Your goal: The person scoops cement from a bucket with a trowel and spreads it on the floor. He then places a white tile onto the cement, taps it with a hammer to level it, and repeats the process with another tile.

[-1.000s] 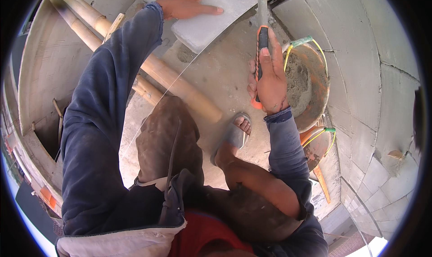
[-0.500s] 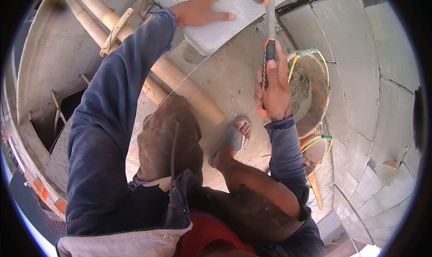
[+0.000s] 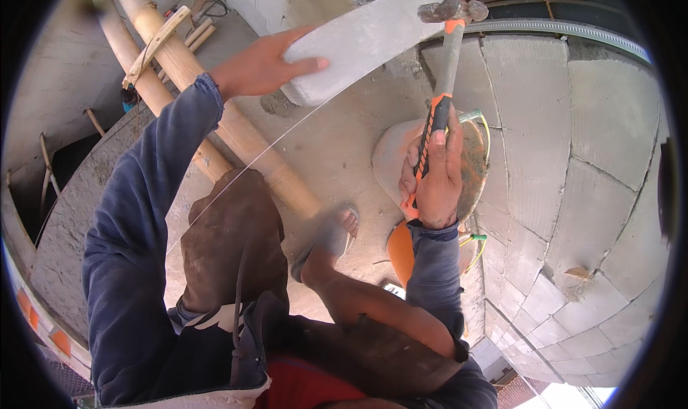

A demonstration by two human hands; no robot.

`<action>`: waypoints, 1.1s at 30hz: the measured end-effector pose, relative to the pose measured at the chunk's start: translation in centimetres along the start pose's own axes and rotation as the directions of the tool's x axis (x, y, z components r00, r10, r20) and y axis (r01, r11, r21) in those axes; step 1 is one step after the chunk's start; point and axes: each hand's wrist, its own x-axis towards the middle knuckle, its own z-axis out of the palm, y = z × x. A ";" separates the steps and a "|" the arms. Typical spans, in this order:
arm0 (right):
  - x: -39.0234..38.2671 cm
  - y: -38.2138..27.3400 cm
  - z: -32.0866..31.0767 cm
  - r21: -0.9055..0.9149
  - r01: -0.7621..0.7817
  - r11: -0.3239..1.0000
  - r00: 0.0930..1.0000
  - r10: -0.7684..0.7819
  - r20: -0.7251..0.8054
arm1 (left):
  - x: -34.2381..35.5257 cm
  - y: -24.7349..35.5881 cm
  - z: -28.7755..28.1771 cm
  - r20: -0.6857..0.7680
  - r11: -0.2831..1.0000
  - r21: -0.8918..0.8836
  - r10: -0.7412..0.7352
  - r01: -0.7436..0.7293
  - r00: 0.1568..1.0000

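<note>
Since a second ago, a shift of the left hand (image 3: 269, 63) from near twelve o'clock to eleven, and a fuller sight of the pale grey block (image 3: 365, 40) at twelve, far end included. At one o'clock, a hammer head (image 3: 453, 10) in full view, no longer cut by the top edge. Toward two o'clock, more of the outer wall of a stained bucket (image 3: 390, 154), less of its inside.

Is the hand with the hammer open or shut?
Shut: the right hand has its fingers curled around the hammer.
</note>
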 end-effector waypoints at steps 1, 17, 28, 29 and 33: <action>0.4 0.7 0.0 -0.018 -0.021 1.000 1.000 0.021 -0.007 | 0.1 -0.3 -0.1 0.001 1.000 -0.006 0.006 -0.006 1.000; -2.7 4.3 0.2 0.003 -0.079 0.997 0.993 0.078 0.088 | 0.4 -0.2 -0.3 0.043 0.987 -0.120 0.115 -0.109 0.992; -3.7 5.1 -0.4 -0.111 0.032 0.993 0.987 -0.014 0.160 | 0.7 -1.0 0.2 0.000 0.989 -0.103 0.103 -0.102 0.995; -3.8 4.9 -0.4 -0.102 -0.015 0.995 0.985 0.032 0.167 | 0.7 -0.9 0.2 0.009 0.990 -0.106 0.098 -0.097 0.995; -4.2 4.0 0.2 -0.010 -0.103 0.995 0.977 0.103 0.188 | 0.6 -1.6 0.1 -0.004 0.989 -0.077 0.130 -0.129 0.992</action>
